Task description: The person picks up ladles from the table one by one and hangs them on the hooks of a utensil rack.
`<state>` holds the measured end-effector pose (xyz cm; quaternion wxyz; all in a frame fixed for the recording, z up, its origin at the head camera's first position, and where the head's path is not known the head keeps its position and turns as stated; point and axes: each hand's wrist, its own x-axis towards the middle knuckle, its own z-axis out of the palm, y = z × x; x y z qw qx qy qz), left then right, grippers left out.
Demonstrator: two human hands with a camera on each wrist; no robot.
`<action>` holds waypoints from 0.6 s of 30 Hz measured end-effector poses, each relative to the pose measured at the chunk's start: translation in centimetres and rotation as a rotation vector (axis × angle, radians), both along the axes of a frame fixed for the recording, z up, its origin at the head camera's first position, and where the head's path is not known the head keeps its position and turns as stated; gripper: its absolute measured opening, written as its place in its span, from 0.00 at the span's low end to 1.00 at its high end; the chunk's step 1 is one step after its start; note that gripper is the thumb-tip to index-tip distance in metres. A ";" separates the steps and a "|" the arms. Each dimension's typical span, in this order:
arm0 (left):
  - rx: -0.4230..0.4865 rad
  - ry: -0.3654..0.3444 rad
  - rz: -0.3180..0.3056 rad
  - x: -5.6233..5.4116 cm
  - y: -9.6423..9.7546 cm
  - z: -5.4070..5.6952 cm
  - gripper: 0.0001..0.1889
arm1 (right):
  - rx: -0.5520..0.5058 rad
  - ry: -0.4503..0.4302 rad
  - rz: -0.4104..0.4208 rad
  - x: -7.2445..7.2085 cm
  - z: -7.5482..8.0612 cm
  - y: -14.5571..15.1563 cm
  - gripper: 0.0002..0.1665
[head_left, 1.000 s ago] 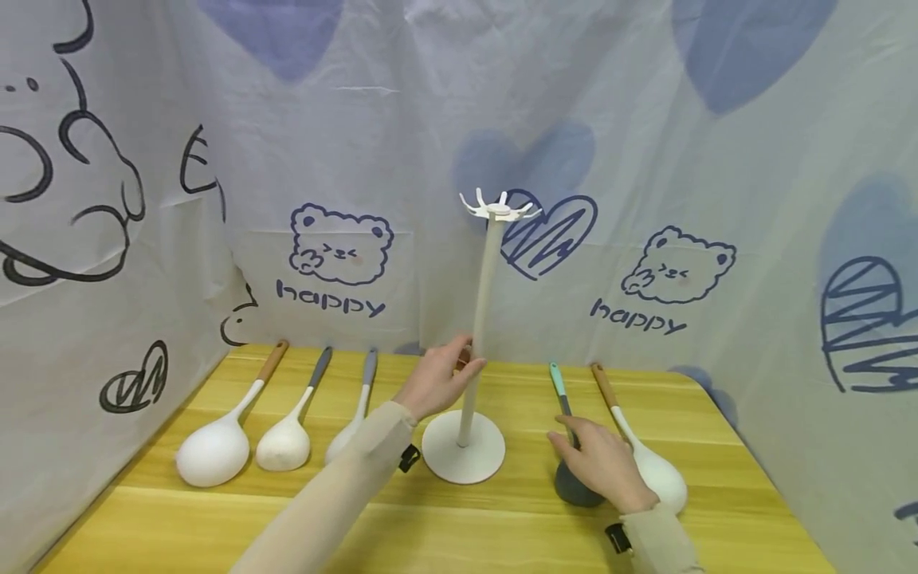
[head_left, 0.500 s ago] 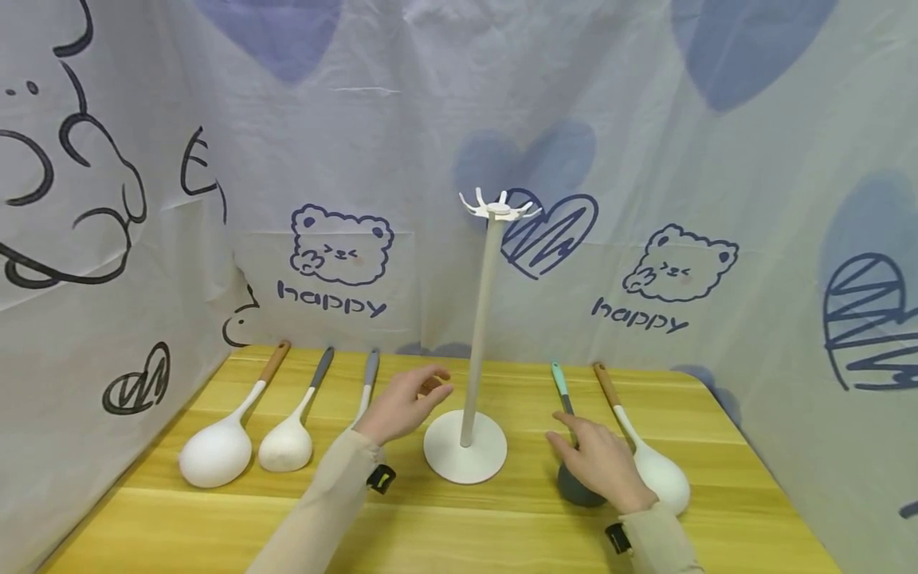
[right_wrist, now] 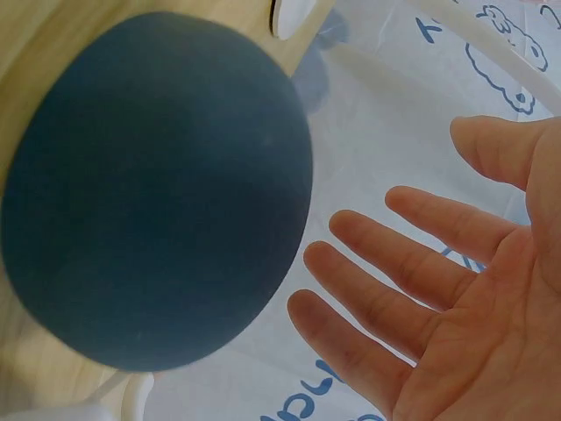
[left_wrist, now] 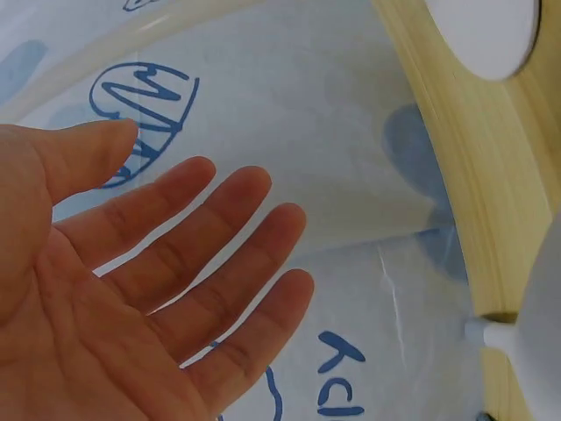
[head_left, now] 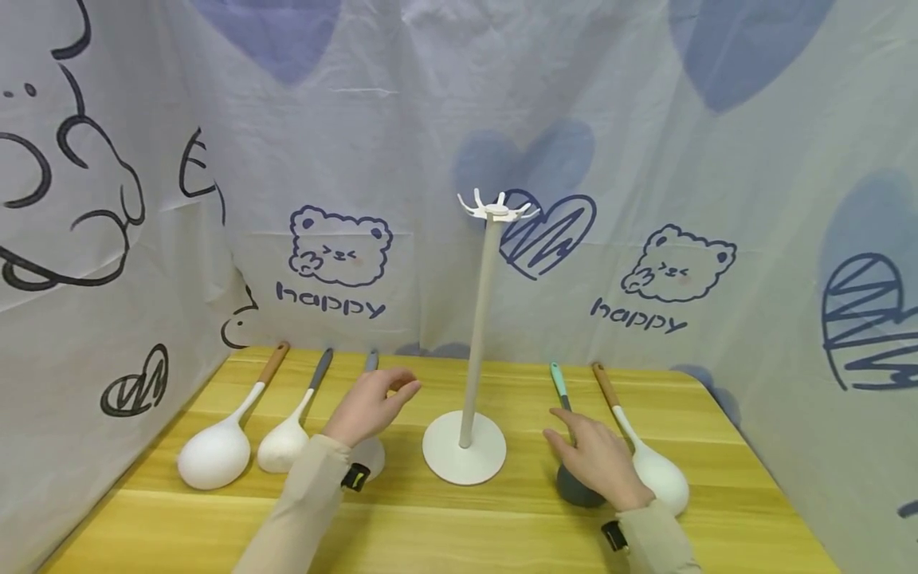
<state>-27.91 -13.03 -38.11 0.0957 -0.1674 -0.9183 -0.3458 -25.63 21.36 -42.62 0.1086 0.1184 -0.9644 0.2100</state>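
My left hand (head_left: pixel 373 405) hovers above a grey-handled white ladle (head_left: pixel 370 457), hiding its middle. In the left wrist view that hand (left_wrist: pixel 166 272) holds nothing, its fingers loosely spread. My right hand (head_left: pixel 601 461) is over a dark ladle (head_left: pixel 578 488) with a mint handle end and covers part of it. The right wrist view shows the dark round bowl (right_wrist: pixel 158 193) apart from the spread fingers. Between the hands stands a white rack (head_left: pixel 476 343) with a ring of hooks (head_left: pixel 498 210) on top and a round base (head_left: pixel 464 466). Its hooks carry nothing.
At the left lie a large white ladle (head_left: pixel 215 454) with a brown handle and a white ladle (head_left: pixel 284 446) with a dark grey handle. Another brown-handled white ladle (head_left: pixel 661 480) lies right of my right hand. Printed cloth (head_left: pixel 430 143) hangs behind the wooden table (head_left: pixel 430 534).
My left hand has drawn back from the rack's pole, moving left to above the grey-handled ladle. The right hand has stayed nearly still, and the rack and ladles lie as before.
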 end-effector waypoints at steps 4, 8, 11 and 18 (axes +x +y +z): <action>-0.032 -0.008 0.017 0.0 -1.0 -0.1 0.15 | 0.003 -0.013 -0.002 -0.1 0.0 -0.2 0.30; -0.068 0.001 0.045 -0.4 -2.1 -0.1 0.14 | -0.009 -0.029 -0.001 0.0 0.0 -0.1 0.29; -0.085 -0.008 0.064 -0.8 -2.9 -0.2 0.12 | -0.018 -0.033 0.004 0.0 0.0 -0.2 0.29; -0.195 -0.102 0.105 -1.5 -4.4 -1.1 0.09 | -0.040 -0.062 0.019 -0.2 -0.3 -0.4 0.27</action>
